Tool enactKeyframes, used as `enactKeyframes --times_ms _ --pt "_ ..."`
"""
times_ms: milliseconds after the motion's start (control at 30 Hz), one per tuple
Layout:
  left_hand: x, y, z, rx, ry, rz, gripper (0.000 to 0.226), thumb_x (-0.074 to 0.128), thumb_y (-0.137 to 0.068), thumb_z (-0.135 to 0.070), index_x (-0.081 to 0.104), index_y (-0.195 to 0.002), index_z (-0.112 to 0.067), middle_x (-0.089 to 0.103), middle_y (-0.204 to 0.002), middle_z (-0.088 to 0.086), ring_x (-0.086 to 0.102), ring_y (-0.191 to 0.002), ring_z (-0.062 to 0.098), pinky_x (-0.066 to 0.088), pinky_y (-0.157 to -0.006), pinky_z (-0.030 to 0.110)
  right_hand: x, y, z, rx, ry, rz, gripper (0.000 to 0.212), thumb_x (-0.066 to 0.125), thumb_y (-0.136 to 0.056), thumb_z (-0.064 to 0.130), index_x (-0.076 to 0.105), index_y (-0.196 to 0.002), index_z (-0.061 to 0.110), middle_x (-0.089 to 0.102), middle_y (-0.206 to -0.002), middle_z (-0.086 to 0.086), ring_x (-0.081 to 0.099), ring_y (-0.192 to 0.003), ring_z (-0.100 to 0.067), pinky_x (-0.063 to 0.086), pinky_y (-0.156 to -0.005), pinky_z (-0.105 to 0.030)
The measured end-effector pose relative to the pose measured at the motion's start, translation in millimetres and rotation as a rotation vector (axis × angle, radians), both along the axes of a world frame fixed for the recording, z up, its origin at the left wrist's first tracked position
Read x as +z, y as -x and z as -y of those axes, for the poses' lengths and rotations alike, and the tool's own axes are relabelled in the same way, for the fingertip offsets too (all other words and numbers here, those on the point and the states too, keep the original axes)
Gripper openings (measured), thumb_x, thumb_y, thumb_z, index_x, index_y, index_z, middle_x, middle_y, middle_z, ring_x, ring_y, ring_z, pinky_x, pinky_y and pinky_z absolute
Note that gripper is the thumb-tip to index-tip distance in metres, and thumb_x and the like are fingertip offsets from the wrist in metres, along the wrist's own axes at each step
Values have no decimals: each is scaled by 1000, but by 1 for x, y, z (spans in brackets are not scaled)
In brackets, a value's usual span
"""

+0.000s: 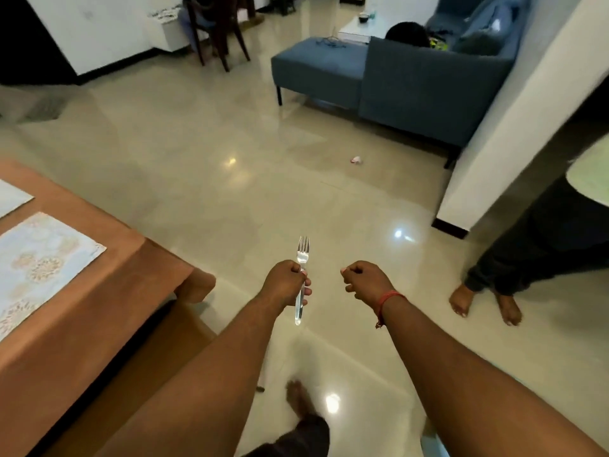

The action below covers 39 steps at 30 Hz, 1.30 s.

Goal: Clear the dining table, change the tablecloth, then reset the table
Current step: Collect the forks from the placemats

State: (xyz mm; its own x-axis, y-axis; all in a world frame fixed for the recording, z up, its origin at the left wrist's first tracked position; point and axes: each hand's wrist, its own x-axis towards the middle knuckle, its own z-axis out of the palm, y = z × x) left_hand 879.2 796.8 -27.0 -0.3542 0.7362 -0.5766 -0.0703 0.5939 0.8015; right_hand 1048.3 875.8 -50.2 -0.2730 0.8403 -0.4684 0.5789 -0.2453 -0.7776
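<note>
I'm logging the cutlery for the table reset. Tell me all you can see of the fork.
The shiny silver metal fork has four tines and a slim handle widening to a rounded end. It stands nearly upright, tines up, above the glossy floor. The left hand grips its middle; the handle end hangs below the fist. Nothing else touches it.

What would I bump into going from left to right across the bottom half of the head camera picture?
placemat → brown tablecloth → left hand → fork → right hand → red wrist thread → another person's bare feet
</note>
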Motion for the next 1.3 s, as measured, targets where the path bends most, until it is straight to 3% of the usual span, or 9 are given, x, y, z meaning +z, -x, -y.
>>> enactKeyframes --times_ms 167,300,567,700,867,933,1033,1133,1300 --pt "-22 80 -108 111 2 66 13 43 -97 -2 53 -91 -9 59 -86 15 59 -67 27 52 -63 37 -9 87 -116 122 12 54 26 60 -94 35 65 -96 10 70 -96 -3 70 -84 -17 54 -88 -44" --pt "-17 151 -168 216 -19 68 13 43 -95 -3 53 -90 -10 62 -85 12 62 -69 27 57 -72 45 -2 160 -193 237 4 95 28 60 -94 34 64 -98 6 70 -96 -1 70 -82 -17 54 -87 -44" --pt "-18 321 -230 496 -7 57 15 42 -94 -2 49 -85 -13 57 -80 13 56 -61 25 49 -57 33 -9 370 -308 541 27 36 26 61 -93 34 64 -97 8 70 -98 -6 70 -82 -16 54 -89 -47" --pt "-30 398 -228 687 55 15 6 48 -99 -9 50 -93 -10 59 -81 12 59 -60 24 52 -57 36 -25 481 -335 711 54 9 25 61 -94 29 63 -99 5 69 -98 -8 69 -80 -16 54 -82 -41" --pt "-7 476 -200 1011 75 -6 22 47 -102 -8 49 -81 -14 57 -77 8 58 -60 18 51 -51 29 -23 616 -331 1047 71 50 21 60 -95 28 65 -98 7 68 -95 -6 68 -76 -17 55 -82 -41" --pt "-4 497 -170 1110 138 -110 16 51 -97 -6 52 -81 -9 60 -72 10 60 -58 20 52 -46 22 -19 667 -311 1144 57 49 24 59 -95 26 64 -99 4 69 -93 -10 67 -73 -17 54 -79 -41" --pt "-17 524 -119 1215 191 -165 6 55 -78 -15 55 -73 -11 68 -83 23 70 -76 35 61 -70 48 -16 726 -267 1322 43 58 20 60 -93 27 63 -94 7 69 -92 -11 68 -75 -17 53 -76 -38" --pt "-16 552 -73 1348 212 -162 16 51 -89 -7 51 -74 -13 70 -82 16 70 -67 24 58 -61 41 -20 783 -211 1474 21 64 26 61 -92 29 63 -94 4 70 -93 -13 69 -78 -21 54 -77 -39" --pt "-23 594 11 1669 70 16 8 48 -99 -10 55 -94 -8 65 -88 15 64 -71 28 57 -70 43 -27 857 -99 1708 -31 106 18 60 -92 31 65 -86 14 71 -87 -7 68 -75 -18 57 -81 -44"
